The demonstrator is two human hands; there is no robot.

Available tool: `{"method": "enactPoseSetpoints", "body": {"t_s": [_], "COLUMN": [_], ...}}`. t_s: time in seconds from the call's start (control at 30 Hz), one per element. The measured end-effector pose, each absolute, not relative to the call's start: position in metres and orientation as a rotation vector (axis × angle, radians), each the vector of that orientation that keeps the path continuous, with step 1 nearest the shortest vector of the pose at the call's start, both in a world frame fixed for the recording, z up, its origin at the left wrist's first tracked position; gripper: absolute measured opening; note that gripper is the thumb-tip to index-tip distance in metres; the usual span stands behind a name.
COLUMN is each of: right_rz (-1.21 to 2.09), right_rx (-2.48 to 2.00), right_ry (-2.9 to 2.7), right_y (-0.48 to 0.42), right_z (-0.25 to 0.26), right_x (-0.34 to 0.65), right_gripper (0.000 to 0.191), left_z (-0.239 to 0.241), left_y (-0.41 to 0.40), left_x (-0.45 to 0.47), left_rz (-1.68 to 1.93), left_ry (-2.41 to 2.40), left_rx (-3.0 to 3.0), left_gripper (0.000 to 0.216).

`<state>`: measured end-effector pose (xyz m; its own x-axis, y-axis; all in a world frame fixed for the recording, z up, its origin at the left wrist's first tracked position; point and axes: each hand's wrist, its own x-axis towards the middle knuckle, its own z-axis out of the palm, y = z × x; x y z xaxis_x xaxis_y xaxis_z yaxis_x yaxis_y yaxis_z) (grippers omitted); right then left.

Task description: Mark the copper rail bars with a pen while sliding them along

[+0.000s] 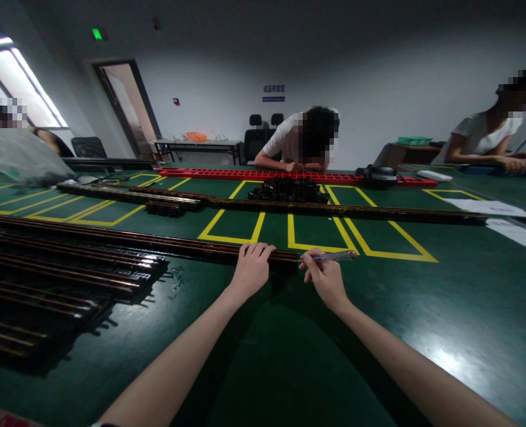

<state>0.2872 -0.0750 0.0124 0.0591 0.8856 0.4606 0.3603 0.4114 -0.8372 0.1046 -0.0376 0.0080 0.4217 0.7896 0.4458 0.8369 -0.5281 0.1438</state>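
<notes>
A long black rail strip (191, 248) with copper-coloured lines lies across the green table. My left hand (252, 270) is closed over it near its right end, fingers on the far side. Just right of that end, my right hand (324, 279) pinches a slim pen-like tool (337, 256) with a clear, purplish handle. Its thin tip points left at the strip's end; whether it touches, I cannot tell. More black strips (62, 284) lie side by side at the left, below the held one.
Another long dark strip (378, 212) runs across farther back, with a pile of black parts (287, 190) behind it. Beyond are a red slotted rail (227, 174) and a black device (378, 175). Papers (489, 207) lie right. Co-workers sit opposite and at both sides.
</notes>
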Motion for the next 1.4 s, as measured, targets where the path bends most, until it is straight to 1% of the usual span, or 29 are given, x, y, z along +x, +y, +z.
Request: {"method": "enactPoseSetpoints", "body": {"t_s": [0.2,0.6,0.87,1.1,1.4], "right_rz": [0.570,0.539,0.486,0.357,0.408], "right_rx": [-1.137,-1.166,-1.206,-1.236,-1.226], "right_ry": [-1.528,-1.461,-1.395,-1.343,-1.391], "right_y": [-0.0745,-0.0757,-0.0761,-0.0754,-0.0742], "right_z": [0.0122,0.0126,0.0118,0.0116,0.0104], "right_x": [0.2871,0.2886,0.2900,0.2906,0.2901], "right_gripper": [0.037,0.045,0.045,0.039,0.035], "left_z": [0.0074,0.0065,0.0068,0.0061,0.0065], "left_y": [-0.0360,-0.0354,-0.0358,-0.0351,-0.0350], "left_x": [0.1023,0.1010,0.1006,0.1012,0.0994], "left_rz": [-0.737,-0.789,-0.750,-0.754,-0.817], "left_ry": [-1.469,-1.486,-1.475,-1.474,-1.480], "left_rx": [-2.593,-2.633,-2.612,-2.604,-2.637], "left_gripper": [0.041,0.040,0.040,0.040,0.039]}}
